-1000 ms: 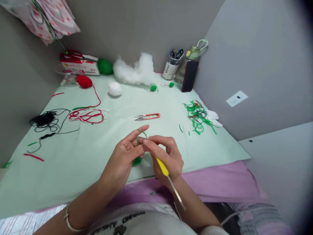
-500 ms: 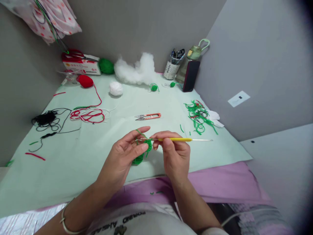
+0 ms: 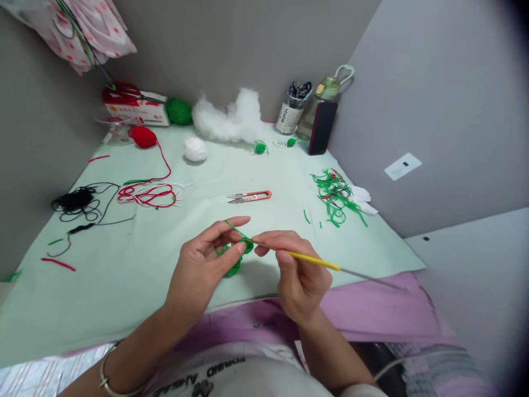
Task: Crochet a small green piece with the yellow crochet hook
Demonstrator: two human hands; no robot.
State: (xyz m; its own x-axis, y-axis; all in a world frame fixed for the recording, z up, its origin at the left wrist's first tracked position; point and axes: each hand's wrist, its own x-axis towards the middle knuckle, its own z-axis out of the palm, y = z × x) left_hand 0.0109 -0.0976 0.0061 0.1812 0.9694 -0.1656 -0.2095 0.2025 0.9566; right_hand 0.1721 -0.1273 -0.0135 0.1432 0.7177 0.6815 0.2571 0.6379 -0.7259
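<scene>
So this is mid-stitch on a tiny crochet piece, as far as I can judge. The left hand (image 3: 202, 262) pinches the small green crochet piece (image 3: 237, 258) between thumb and fingers, just above the near edge of the mint-green mat (image 3: 124, 264), with the green working strand (image 3: 231, 225) looped over the raised index finger. The right hand (image 3: 300, 275) is closed pencil-style around the yellow-handled crochet hook (image 3: 318, 261). The hook's tip points left into the piece and its metal tail sticks out to the right. I can't tell whether the tip has actually caught the strand, it's too small to see.

My take: pulling a loop through calls for a taut strand off that index finger, a steady pinch on the piece, and a small twist of the hook so it doesn't snag.

Other stuff around: orange thread snips (image 3: 250, 196) just beyond the hands, and a heap of green yarn scraps (image 3: 336, 197) to the right. On the far left are a red yarn ball (image 3: 142, 137) and a white yarn ball (image 3: 195, 149), with white stuffing (image 3: 231, 118) against the far wall.
</scene>
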